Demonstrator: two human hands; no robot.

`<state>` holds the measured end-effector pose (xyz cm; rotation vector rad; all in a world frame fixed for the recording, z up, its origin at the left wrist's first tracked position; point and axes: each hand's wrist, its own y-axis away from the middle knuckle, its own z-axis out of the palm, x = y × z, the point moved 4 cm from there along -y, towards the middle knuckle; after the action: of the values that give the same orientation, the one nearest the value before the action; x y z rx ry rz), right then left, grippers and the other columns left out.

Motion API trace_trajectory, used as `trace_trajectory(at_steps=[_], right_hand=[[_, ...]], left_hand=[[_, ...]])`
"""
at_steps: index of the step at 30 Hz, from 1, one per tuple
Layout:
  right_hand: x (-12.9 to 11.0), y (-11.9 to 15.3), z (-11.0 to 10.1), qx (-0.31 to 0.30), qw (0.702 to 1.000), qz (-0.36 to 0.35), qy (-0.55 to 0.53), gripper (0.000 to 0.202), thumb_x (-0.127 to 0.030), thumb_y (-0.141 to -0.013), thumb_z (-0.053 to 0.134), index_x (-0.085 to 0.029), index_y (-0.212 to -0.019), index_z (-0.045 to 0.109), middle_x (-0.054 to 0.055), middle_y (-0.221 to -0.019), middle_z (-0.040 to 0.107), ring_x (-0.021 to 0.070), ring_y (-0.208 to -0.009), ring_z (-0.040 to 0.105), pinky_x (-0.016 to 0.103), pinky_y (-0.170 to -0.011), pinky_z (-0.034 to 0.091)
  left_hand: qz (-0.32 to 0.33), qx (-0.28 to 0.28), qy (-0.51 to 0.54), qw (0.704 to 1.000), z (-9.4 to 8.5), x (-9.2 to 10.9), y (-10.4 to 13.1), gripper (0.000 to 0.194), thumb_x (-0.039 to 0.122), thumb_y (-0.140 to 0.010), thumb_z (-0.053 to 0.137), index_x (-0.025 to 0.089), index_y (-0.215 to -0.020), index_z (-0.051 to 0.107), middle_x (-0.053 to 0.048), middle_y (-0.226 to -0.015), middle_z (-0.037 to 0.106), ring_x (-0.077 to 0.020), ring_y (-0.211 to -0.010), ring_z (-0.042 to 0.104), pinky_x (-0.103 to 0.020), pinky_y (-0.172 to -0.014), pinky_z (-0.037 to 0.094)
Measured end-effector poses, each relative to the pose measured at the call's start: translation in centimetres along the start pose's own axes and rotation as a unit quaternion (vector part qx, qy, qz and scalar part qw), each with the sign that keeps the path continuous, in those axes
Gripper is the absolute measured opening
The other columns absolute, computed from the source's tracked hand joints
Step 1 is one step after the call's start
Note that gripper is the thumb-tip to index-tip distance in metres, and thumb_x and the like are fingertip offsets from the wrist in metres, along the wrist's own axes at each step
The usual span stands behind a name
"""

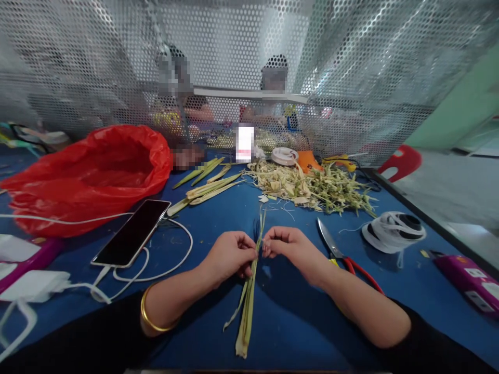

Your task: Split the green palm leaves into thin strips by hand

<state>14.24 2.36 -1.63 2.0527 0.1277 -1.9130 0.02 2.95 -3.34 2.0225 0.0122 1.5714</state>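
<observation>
Near the middle of the blue table, my left hand is closed around a narrow bundle of green leaf strips. The bundle's pale, wide end points toward me and its thin tips point away. Just right of the bundle, my right hand has its thumb and fingers pinched together; what they hold, if anything, is too small to make out. Scissors with red handles lie beside my right forearm. Several longer leaf strips rest beyond my left hand.
A red plastic bag, a phone with white cables and a white adapter are at left. A pile of leaf scraps, a spool of white string and a purple power strip are at right. Perforated metal screen behind.
</observation>
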Motion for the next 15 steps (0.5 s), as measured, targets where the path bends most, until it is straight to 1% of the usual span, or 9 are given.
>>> trace_trajectory(at_steps=[2, 3, 5, 7, 8, 10, 11, 13, 15], right_hand=[[0.0, -0.1, -0.2, 0.005, 0.999, 0.011, -0.034, 0.006, -0.020, -0.069, 0.057, -0.015, -0.067, 0.060, 0.001, -0.066, 0.061, 0.0113, -0.064, 0.054, 0.025, -0.063, 0.040], [0.0, -0.2, -0.2, 0.006, 0.999, 0.013, -0.043, 0.006, -0.020, -0.068, 0.058, -0.015, -0.066, 0.060, 0.001, -0.065, 0.061, 0.0111, -0.063, 0.054, 0.025, -0.063, 0.040], [0.0, -0.3, -0.2, -0.002, 0.998, 0.016, -0.057, 0.006, -0.021, -0.068, 0.059, -0.015, -0.067, 0.060, 0.000, -0.063, 0.060, 0.0108, -0.062, 0.054, 0.025, -0.062, 0.039], [0.1, -0.4, -0.1, -0.017, 0.998, 0.013, -0.065, 0.006, -0.021, -0.067, 0.059, -0.015, -0.066, 0.060, -0.001, -0.061, 0.059, 0.0105, -0.061, 0.053, 0.025, -0.062, 0.039], [0.0, -0.4, -0.1, -0.023, 0.997, 0.009, -0.068, 0.006, -0.021, -0.067, 0.059, -0.016, -0.065, 0.059, -0.001, -0.061, 0.058, 0.0104, -0.061, 0.052, 0.024, -0.062, 0.039], [-0.1, -0.4, -0.1, -0.033, 0.997, -0.005, -0.074, 0.005, -0.020, -0.067, 0.058, -0.016, -0.065, 0.059, -0.001, -0.061, 0.057, 0.0103, -0.060, 0.051, 0.025, -0.062, 0.039], [-0.1, -0.5, -0.1, -0.036, 0.996, -0.013, -0.077, 0.004, -0.019, -0.068, 0.058, -0.016, -0.065, 0.059, -0.001, -0.061, 0.057, 0.0103, -0.060, 0.051, 0.025, -0.062, 0.039], [-0.2, -0.5, -0.1, -0.042, 0.995, -0.029, -0.082, 0.004, -0.017, -0.068, 0.056, -0.016, -0.065, 0.059, -0.001, -0.060, 0.056, 0.0105, -0.060, 0.051, 0.025, -0.063, 0.039], [-0.3, -0.5, -0.2, -0.051, 0.994, -0.045, -0.083, 0.005, -0.015, -0.068, 0.055, -0.016, -0.065, 0.059, -0.001, -0.060, 0.056, 0.0109, -0.061, 0.050, 0.025, -0.063, 0.039]], left_hand=[[0.015, -0.004, -0.034, 0.999, -0.1, -0.1, -0.2, 0.015, 0.020, -0.068, 0.058, 0.017, -0.082, 0.053, 0.003, -0.056, 0.059, -0.0119, -0.041, 0.057, -0.019, -0.037, 0.039], [0.036, 0.002, -0.058, 0.998, -0.2, 0.0, -0.3, 0.019, 0.021, -0.068, 0.058, 0.017, -0.087, 0.054, 0.003, -0.061, 0.060, -0.0116, -0.042, 0.057, -0.020, -0.038, 0.039], [0.109, 0.044, -0.118, 0.986, -0.7, 0.7, -0.4, 0.026, 0.021, -0.068, 0.059, 0.019, -0.094, 0.057, 0.002, -0.072, 0.064, -0.0104, -0.047, 0.057, -0.022, -0.045, 0.043], [0.197, 0.096, -0.178, 0.959, -1.1, 1.7, -0.3, 0.025, 0.022, -0.069, 0.060, 0.021, -0.095, 0.063, 0.000, -0.081, 0.065, -0.0107, -0.058, 0.058, -0.023, -0.058, 0.046], [0.233, 0.109, -0.197, 0.946, -1.2, 2.1, -0.3, 0.023, 0.021, -0.071, 0.059, 0.021, -0.092, 0.066, 0.000, -0.083, 0.065, -0.0114, -0.064, 0.058, -0.023, -0.063, 0.046], [0.276, 0.108, -0.208, 0.932, -1.2, 2.6, -0.3, 0.019, 0.020, -0.073, 0.057, 0.021, -0.087, 0.069, -0.001, -0.084, 0.065, -0.0126, -0.072, 0.059, -0.022, -0.066, 0.045], [0.284, 0.100, -0.202, 0.932, -1.1, 2.7, -0.3, 0.018, 0.020, -0.073, 0.057, 0.021, -0.086, 0.069, -0.002, -0.083, 0.065, -0.0129, -0.074, 0.059, -0.022, -0.066, 0.045], [0.277, 0.090, -0.168, 0.942, -1.0, 2.6, -0.5, 0.016, 0.021, -0.074, 0.058, 0.019, -0.085, 0.069, -0.003, -0.084, 0.065, -0.0136, -0.076, 0.060, -0.022, -0.065, 0.045], [0.237, 0.076, -0.094, 0.964, -0.9, 2.2, -0.7, 0.018, 0.025, -0.073, 0.061, 0.018, -0.088, 0.065, -0.003, -0.084, 0.066, -0.0145, -0.076, 0.062, -0.023, -0.065, 0.047]])
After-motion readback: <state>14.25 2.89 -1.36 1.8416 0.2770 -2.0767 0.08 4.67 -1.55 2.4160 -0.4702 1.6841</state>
